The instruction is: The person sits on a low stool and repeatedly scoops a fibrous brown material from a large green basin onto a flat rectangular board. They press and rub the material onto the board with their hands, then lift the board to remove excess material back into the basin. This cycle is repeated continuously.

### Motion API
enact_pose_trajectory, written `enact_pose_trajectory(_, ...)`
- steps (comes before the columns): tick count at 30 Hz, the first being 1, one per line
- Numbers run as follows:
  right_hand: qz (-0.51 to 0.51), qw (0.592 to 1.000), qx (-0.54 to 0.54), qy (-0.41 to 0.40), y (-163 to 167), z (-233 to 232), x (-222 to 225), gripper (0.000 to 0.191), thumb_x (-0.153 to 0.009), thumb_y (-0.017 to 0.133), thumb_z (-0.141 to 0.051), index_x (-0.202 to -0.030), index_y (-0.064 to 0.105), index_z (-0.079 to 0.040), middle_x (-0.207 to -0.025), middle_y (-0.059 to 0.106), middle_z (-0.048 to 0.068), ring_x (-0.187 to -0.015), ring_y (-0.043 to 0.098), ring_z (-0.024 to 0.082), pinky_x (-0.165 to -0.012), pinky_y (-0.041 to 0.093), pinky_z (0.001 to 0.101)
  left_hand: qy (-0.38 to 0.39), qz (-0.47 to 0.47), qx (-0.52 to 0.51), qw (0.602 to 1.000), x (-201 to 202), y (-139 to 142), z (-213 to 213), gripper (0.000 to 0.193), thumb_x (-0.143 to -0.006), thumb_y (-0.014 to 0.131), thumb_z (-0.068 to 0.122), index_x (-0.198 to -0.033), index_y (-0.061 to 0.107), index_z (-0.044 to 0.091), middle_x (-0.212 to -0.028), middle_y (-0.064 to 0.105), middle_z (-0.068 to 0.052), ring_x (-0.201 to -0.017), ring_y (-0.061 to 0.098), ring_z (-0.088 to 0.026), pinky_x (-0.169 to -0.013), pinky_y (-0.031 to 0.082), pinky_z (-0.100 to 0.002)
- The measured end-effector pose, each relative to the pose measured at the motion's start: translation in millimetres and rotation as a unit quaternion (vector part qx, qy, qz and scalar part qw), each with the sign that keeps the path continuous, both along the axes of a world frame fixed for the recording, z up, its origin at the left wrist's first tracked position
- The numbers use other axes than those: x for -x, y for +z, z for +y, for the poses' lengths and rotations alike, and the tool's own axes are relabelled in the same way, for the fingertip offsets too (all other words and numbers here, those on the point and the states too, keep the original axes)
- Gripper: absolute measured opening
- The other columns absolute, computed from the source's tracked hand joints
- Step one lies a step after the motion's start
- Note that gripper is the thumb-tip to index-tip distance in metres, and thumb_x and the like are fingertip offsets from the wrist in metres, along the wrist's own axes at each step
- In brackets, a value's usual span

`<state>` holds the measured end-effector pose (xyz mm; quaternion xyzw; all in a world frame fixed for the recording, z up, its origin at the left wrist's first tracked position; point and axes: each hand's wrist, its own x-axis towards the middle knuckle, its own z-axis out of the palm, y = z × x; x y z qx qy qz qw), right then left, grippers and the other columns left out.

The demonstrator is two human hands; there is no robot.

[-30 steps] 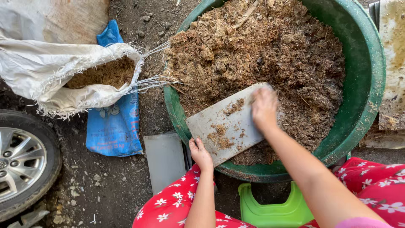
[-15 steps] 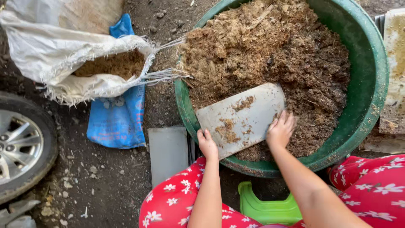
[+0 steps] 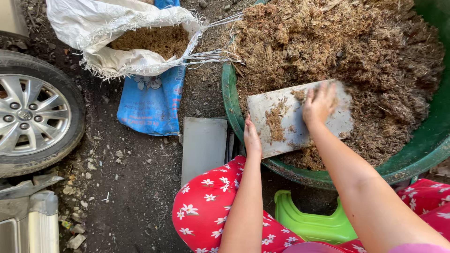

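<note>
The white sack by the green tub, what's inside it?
The white sack lies open and holds brown, fine, crumbly stuff, lighter than the stringy mix in the tub. Only the top shows; the sack's folds cover how far down it goes.

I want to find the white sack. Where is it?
In the head view the white sack lies open at the upper left on the dirt ground, just left of the green tub, above the blue bag and right of the car wheel.
</note>
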<state>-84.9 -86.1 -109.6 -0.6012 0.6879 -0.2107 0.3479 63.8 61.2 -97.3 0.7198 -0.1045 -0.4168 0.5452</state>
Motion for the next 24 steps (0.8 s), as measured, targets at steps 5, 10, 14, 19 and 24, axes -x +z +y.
enact_pose_trajectory(5, -0.156, 0.973, 0.107, 0.136, 20.4, 23.8, -43.0, 0.052, -0.111, 0.031, -0.044, -0.154, 0.05, -0.02, -0.17, 0.031, 0.012, -0.158, 0.025, 0.032, -0.13, 0.013, 0.0539, -0.053, -0.012, 0.038, 0.998, -0.4, 15.8, -14.2, 0.09, -0.097, 0.032, 0.071, -0.159, 0.033, 0.005, -0.164, 0.036, -0.013, -0.15, 0.035, -0.026, -0.118, 0.03, -0.039)
enact_pose_trajectory(10, -0.079, 0.956, 0.183, 0.215, 40.8, 90.7, -43.5, 0.048, -0.098, 0.056, -0.032, -0.144, 0.06, -0.021, -0.162, 0.035, 0.02, -0.151, 0.029, 0.038, -0.122, 0.016, 0.0561, -0.068, 0.054, 0.118, 0.989, 9.7, 18.4, -27.8, 0.098, -0.096, 0.034, 0.073, -0.161, 0.025, 0.0, -0.167, 0.031, -0.016, -0.152, 0.034, -0.028, -0.122, 0.029, -0.04)
enact_pose_trajectory(14, -0.079, 0.959, 0.171, 0.213, 23.8, 98.2, 10.9, 0.046, -0.104, 0.049, -0.027, -0.148, 0.059, -0.02, -0.164, 0.037, 0.022, -0.152, 0.034, 0.037, -0.127, 0.019, 0.055, -0.079, 0.056, 0.113, 0.989, 15.3, 26.4, -29.1, 0.1, -0.095, 0.032, 0.075, -0.162, 0.024, 0.001, -0.168, 0.028, -0.014, -0.153, 0.031, -0.025, -0.122, 0.024, -0.038)
enact_pose_trajectory(19, 0.017, 0.997, -0.008, -0.071, 4.1, 64.8, 48.8, 0.053, -0.106, 0.043, -0.033, -0.154, 0.042, -0.012, -0.161, 0.022, 0.029, -0.147, 0.017, 0.044, -0.111, 0.007, 0.0651, -0.06, 0.045, 0.078, 0.994, 21.2, 31.2, -33.5, 0.087, -0.098, 0.034, 0.066, -0.162, 0.022, 0.009, -0.17, 0.023, -0.01, -0.155, 0.024, -0.022, -0.122, 0.02, -0.036)
enact_pose_trajectory(24, -0.016, 0.996, 0.015, 0.085, 38.6, 102.7, 3.5, 0.055, -0.102, 0.043, -0.039, -0.154, 0.043, -0.022, -0.166, 0.021, 0.018, -0.154, 0.014, 0.037, -0.119, 0.008, 0.0629, -0.106, -0.088, -0.006, 0.99, 34.5, 35.3, -42.9, 0.054, -0.105, 0.047, 0.033, -0.142, 0.056, -0.006, -0.141, 0.068, -0.027, -0.126, 0.065, -0.036, -0.108, 0.048, -0.041)
